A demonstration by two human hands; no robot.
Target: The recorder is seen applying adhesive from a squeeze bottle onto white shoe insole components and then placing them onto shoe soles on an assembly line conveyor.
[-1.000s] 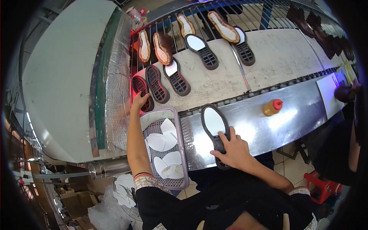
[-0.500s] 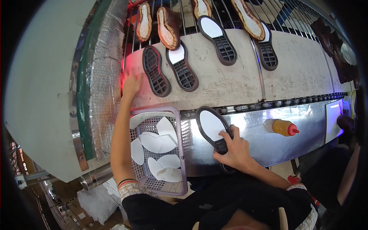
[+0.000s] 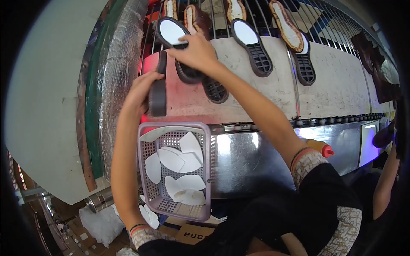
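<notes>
My right hand (image 3: 197,53) grips a dark shoe sole (image 3: 164,29) with a white insert in its forefoot, holding it over the belt's far left; its heel end is partly covered by the hand. At the left edge, my left hand (image 3: 141,91) holds another dark sole (image 3: 158,100), tipped up on its side. A third sole (image 3: 216,90) lies beneath my right forearm, mostly hidden. Farther right rest two more soles with white inserts, one bare-lying sole (image 3: 260,62) and one sole (image 3: 306,70) overlapped by a brown shoe upper (image 3: 288,30).
Brown uppers (image 3: 236,10) lie bottom-up along the rack bars. A lilac basket (image 3: 207,170) of white insert pieces (image 3: 172,160) stands nearest me. Behind my right forearm is a yellow bottle (image 3: 317,146) with a red cap. Another person's arm (image 3: 386,183) shows at right.
My right hand has carried the sole with the white insert from the metal ledge up to the far left belt. My left hand has taken hold of the plain sole and tipped it sideways.
</notes>
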